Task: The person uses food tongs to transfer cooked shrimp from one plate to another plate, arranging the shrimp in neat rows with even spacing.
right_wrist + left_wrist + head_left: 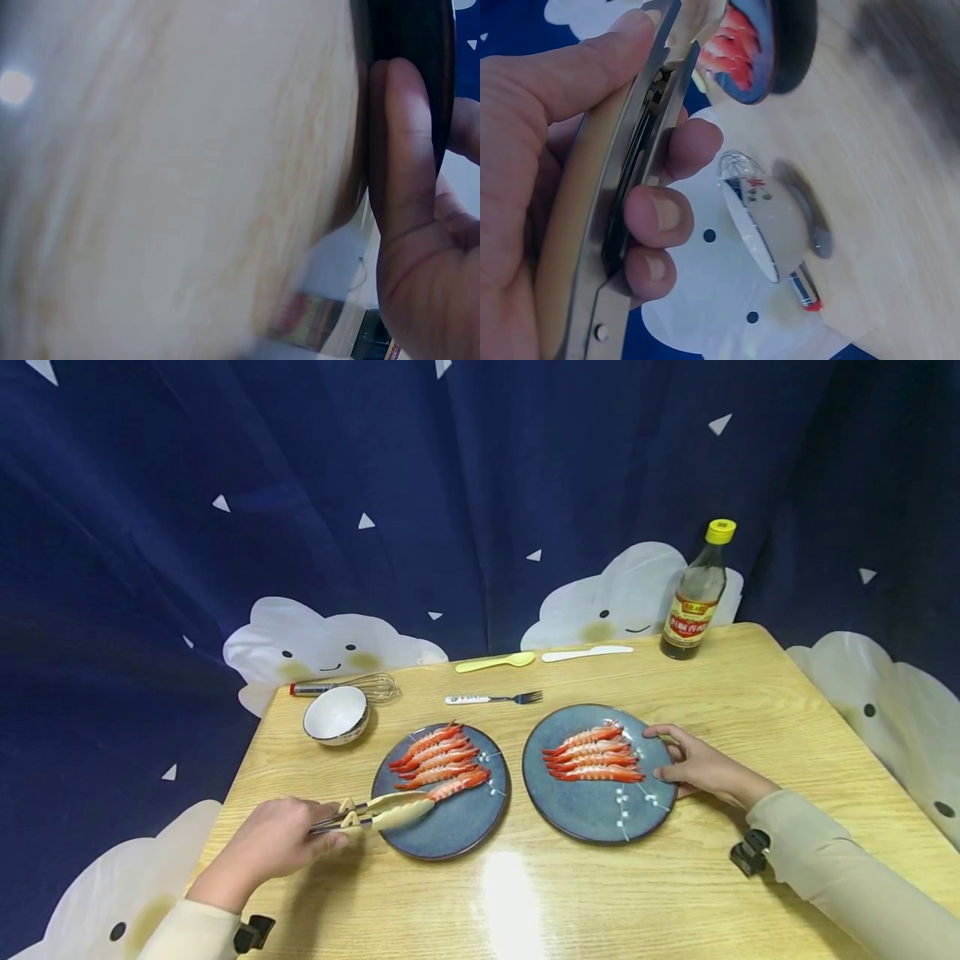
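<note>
My left hand [277, 839] grips metal tongs [592, 225] with cream tips over the near left edge of a blue plate [450, 839]. Several orange-red shrimp [438, 756] lie in a row on that plate. The tong tips meet the end of the nearest shrimp [461, 784]; whether they pinch it I cannot tell. On the right, my right hand [708, 767] holds the rim of a second blue plate [577, 818], thumb and fingers at its right edge. That plate bears several shrimp [592, 760] side by side and a white blossom pattern.
A white bowl [337, 714] stands left of the plates, with a whisk [375, 687] behind it. Behind the plates lie a fork [495, 698], a yellow spoon [495, 662] and a white knife [587, 653]. A yellow-capped bottle [692, 602] stands at the back right, before a blue curtain [480, 485].
</note>
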`<state>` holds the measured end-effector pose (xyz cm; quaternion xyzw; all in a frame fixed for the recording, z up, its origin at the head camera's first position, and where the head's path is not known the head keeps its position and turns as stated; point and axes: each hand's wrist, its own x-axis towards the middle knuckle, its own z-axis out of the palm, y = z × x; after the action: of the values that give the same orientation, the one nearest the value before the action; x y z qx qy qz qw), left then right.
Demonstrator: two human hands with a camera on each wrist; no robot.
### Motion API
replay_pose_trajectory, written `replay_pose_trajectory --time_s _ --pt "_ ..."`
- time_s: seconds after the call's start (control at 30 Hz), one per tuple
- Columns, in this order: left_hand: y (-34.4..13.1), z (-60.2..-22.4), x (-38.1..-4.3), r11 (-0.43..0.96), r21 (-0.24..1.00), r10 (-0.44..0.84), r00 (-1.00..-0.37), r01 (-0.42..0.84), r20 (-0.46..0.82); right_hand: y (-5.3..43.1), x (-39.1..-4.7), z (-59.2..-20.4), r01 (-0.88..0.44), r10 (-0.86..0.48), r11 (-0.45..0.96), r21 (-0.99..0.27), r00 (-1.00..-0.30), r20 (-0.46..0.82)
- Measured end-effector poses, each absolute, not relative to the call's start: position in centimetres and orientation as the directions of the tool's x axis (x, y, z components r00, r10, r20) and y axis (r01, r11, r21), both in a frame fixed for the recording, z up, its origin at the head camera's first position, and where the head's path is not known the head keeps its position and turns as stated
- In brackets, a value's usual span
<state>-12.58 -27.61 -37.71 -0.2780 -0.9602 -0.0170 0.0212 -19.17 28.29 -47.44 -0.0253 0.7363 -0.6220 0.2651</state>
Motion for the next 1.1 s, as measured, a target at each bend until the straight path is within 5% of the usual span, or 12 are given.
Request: replay_pose_trajectory --time_s 0.7,1.1 --pt "-19.0 -35.3 -17.8 0.624 0.026 0.771 -0.62 0.781 0.149 28.8 -19.6 -47.5 0.285 -0.351 0.219 -0.933 -0.869 -0.348" --pt "-12.2 -37.7 -19.6 0.544 0.002 0.838 -0.544 0.839 0.052 28.7 -19.2 -47.7 0.318 -0.386 0.162 -0.934 -0.851 -0.357"
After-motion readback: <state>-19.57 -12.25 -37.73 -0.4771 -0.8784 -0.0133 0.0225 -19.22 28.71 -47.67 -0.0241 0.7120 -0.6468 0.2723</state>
